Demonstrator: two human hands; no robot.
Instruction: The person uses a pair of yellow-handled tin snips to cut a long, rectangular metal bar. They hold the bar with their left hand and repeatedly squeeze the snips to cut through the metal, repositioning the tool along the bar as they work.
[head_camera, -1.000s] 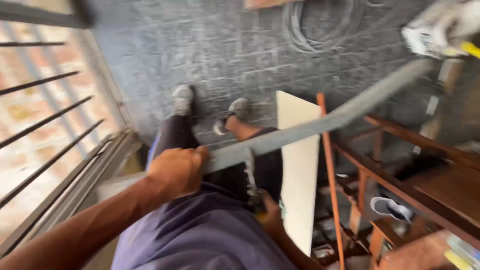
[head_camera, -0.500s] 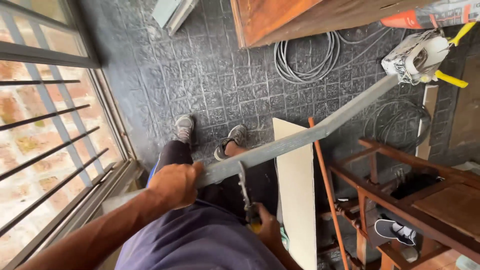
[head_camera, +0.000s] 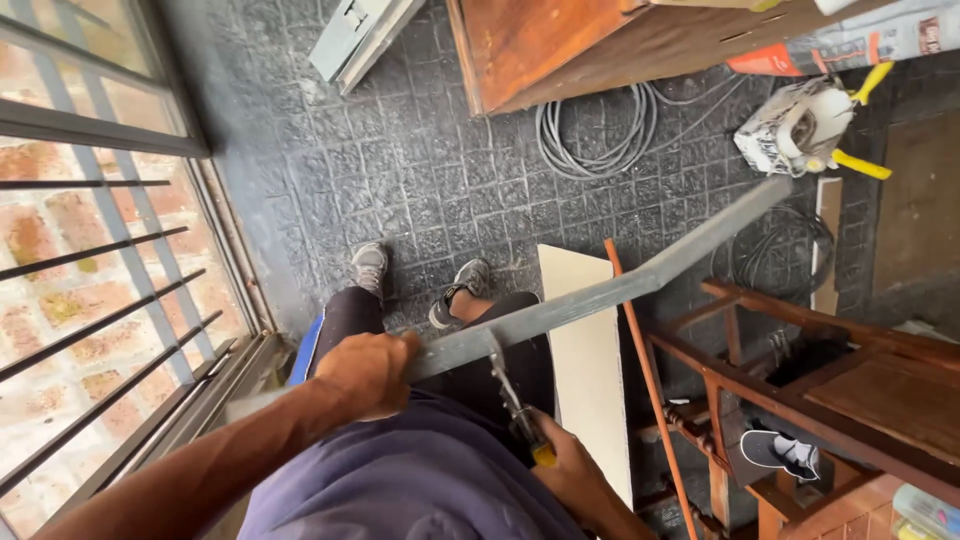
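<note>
My left hand (head_camera: 368, 372) grips the near end of a long grey metal bar (head_camera: 620, 288) that runs up and to the right, with a bend near its far end. My right hand (head_camera: 570, 475) holds a hand tool with a yellow-tipped handle (head_camera: 515, 410), its metal head set against the underside of the bar just right of my left hand. Below them are my dark trousers and my two grey shoes (head_camera: 420, 280) on the dark textured floor.
A window with horizontal bars (head_camera: 100, 260) fills the left. A pale board (head_camera: 590, 370) and an orange rod (head_camera: 645, 370) lean beside a wooden frame (head_camera: 820, 370) at right. Coiled cable (head_camera: 595, 130), a white power tool (head_camera: 800, 125) and a brown wooden panel (head_camera: 560, 40) lie farther off.
The view has tilted upward, showing more of the floor, coiled cable and wooden panel. My right hand with the tool has come into clearer view beneath the bar. My left hand keeps its grip.
</note>
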